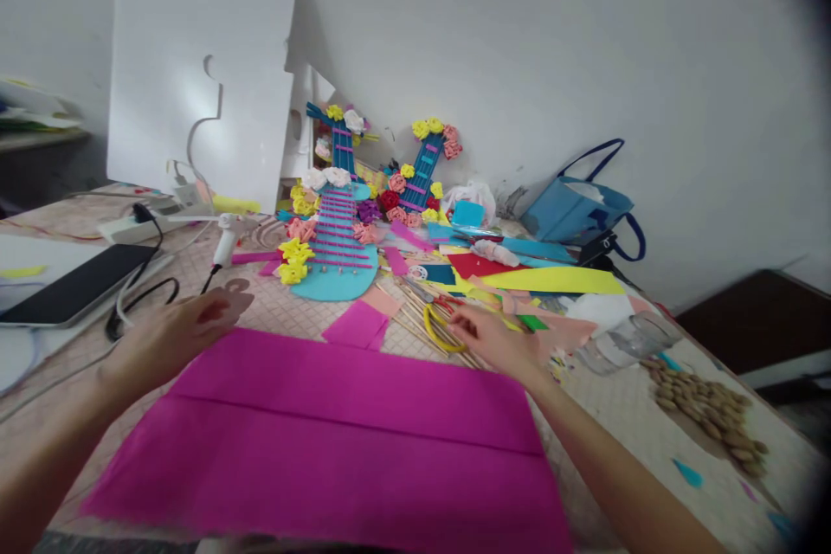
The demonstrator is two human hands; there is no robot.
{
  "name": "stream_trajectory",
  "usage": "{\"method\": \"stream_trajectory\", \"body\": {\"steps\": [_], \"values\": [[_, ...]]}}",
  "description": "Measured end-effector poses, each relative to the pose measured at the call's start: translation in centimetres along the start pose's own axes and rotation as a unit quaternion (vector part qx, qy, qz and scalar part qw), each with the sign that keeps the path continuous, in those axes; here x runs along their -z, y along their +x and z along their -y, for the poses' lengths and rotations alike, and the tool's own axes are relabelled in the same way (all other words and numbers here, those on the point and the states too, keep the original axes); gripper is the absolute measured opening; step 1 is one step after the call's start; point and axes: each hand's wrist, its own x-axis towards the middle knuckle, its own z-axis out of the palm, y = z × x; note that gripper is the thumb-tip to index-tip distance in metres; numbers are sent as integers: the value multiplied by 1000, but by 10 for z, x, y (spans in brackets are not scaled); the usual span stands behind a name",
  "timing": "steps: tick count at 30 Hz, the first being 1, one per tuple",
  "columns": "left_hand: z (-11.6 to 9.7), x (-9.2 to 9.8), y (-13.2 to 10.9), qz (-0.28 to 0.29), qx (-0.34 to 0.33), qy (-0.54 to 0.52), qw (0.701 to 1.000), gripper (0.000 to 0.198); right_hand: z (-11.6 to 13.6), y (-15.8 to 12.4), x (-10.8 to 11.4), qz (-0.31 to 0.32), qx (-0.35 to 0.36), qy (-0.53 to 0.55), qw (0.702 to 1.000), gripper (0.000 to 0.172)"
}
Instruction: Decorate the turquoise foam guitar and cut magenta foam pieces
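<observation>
A large magenta sheet [338, 467] with a crease across it lies before me. My left hand [198, 325] hovers at its upper left corner, blurred; a pale shape shows at the fingertips, too smeared to identify. My right hand [484, 338] is beyond the sheet's upper right edge, its fingers curled at a yellow looped handle [440, 336], apparently of scissors. Thin wooden sticks [410, 312] lie beneath the handle. Smaller magenta pieces [357, 325] rest just past the sheet. A white glue gun [225, 244] stands beyond my left hand.
Flower-trimmed blue decorations [338, 234] stand at the back, beside colored paper strips [551, 280]. A phone or tablet [74, 286] and cables are at left. At right are a clear container [627, 344], a pile of shelled nuts [707, 411] and a blue bag [575, 208].
</observation>
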Motion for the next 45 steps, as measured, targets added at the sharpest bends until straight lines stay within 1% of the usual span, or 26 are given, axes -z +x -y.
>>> {"method": "stream_trajectory", "body": {"steps": [1, 2, 3, 5, 7, 10, 12, 14, 16, 18, 20, 21, 22, 24, 26, 28, 30, 32, 33, 35, 36, 37, 39, 42, 43, 45], "values": [[-6, 0, -1, 2, -18, 25, 1000, 27, -2, 4, -1, -40, -13, -37, 998, 15], [-14, -2, -1, 25, -48, 29, 998, 28, -5, 8, -1, -61, -23, -70, 995, 14], [-23, -6, -1, 54, -76, 14, 996, 28, -7, 12, -1, -64, -33, -95, 993, 14], [-43, -20, 0, 102, -115, -11, 988, 27, -10, 19, -2, -39, -53, -119, 991, 17], [-62, -41, 3, 127, -154, -27, 979, 26, -13, 24, -4, -3, -66, -113, 991, 23], [-84, -73, 10, 152, -218, -46, 963, 24, -16, 29, -7, 29, -57, -98, 993, 35], [-95, -88, 14, 169, -246, -53, 953, 21, -19, 30, -8, 25, -56, -102, 993, 33], [-105, -96, 15, 179, -264, -61, 946, 18, -22, 29, -7, 9, -58, -97, 994, 26], [-114, -99, 12, 151, -288, -65, 943, 19, -21, 24, -4, -8, -51, -72, 996, 22], [-124, -99, 6, 76, -334, -54, 938, 27, -13, 16, -1, -22, -36, -37, 998, 20], [-133, -98, -1, 10, -405, -17, 914, 41, 3, 3, -2, -31, -17, 0, 999, 19], [-137, -98, -5, -4, -443, 8, 897, 46, 13, -4, -5, -25, 1, 19, 999, 18], [-139, -99, -9, -3, -476, 33, 879, 48, 24, -11, -9, -8, 19, 43, 999, 17], [-142, -103, -16, 25, -516, 69, 853, 52, 44, -24, -19, 15, 49, 73, 996, 18], [-138, -110, -22, 67, -527, 85, 843, 53, 55, -30, -27, 31, 76, 85, 993, 28], [-131, -117, -27, 109, -533, 85, 834, 51, 54, -28, -28, 48, 85, 95, 991, 26], [-123, -121, -32, 131, -537, 77, 830, 48, 43, -19, -25, 12, 68, 73, 995, 29], [-118, -122, -36, 142, -538, 68, 828, 46, 27, -5, -23, -64, 35, -14, 997, 45], [-118, -120, -37, 148, -537, 65, 828, 46, 19, 1, -24, -71, 16, -61, 996, 59], [-119, -116, -37, 166, -533, 59, 828, 45, 7, 12, -29, -40, -33, -130, 990, 86], [-120, -113, -36, 175, -531, 55, 827, 45, 2, 17, -33, -21, -54, -151, 987, 94], [-122, -111, -35, 182, -531, 50, 826, 44, -2, 21, -37, -8, -69, -167, 984, 97], [-124, -106, -33, 190, -535, 43, 822, 44, -8, 26, -42, -3, -84, -182, 980, 89], [-124, -102, -29, 205, -539, 45, 815, 44, -11, 29, -41, 2, -62, -193, 979, 67], [-123, -101, -28, 211, -539, 43, 814, 44, -11, 28, -39, 10, -49, -195, 980, 64], [-121, -100, -27, 223, -534, 32, 815, 45, -10, 26, -36, 23, -32, -195, 980, 65]]}}
